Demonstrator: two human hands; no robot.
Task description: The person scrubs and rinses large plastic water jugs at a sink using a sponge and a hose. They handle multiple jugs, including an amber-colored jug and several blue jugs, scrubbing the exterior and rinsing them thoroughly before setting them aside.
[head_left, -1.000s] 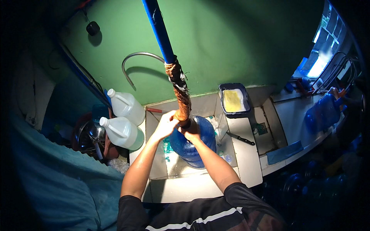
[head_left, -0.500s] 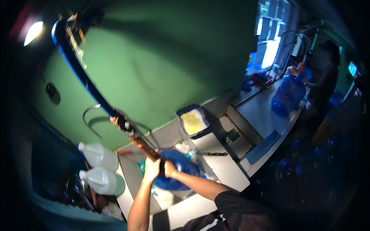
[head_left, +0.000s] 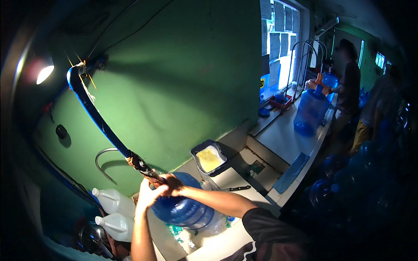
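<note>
A blue hose (head_left: 99, 116) slants down from the upper left and ends in a dark brown wrapped tube (head_left: 147, 171). My left hand (head_left: 146, 195) is closed around the tube's lower end, its thumb reaching right. Beside it, my right hand (head_left: 174, 185) is closed at the same end, its fingers partly in shadow. Under both hands a large translucent blue water jug (head_left: 187, 213) stands tilted in the sink basin. My hands cover its mouth, so whether the tube enters it is hidden.
Two white jugs (head_left: 114, 201) stand at the left. A black-handled knife (head_left: 239, 188) lies on the ledge, near a dark tub with yellowish contents (head_left: 209, 159). Farther right are a blue cloth (head_left: 292, 173), another blue water jug (head_left: 311, 111) and a person (head_left: 348, 82) handling it.
My view has shifted. Both hands and the tube have moved left and a little up in the picture. The jug has shifted left and shows more of its side.
</note>
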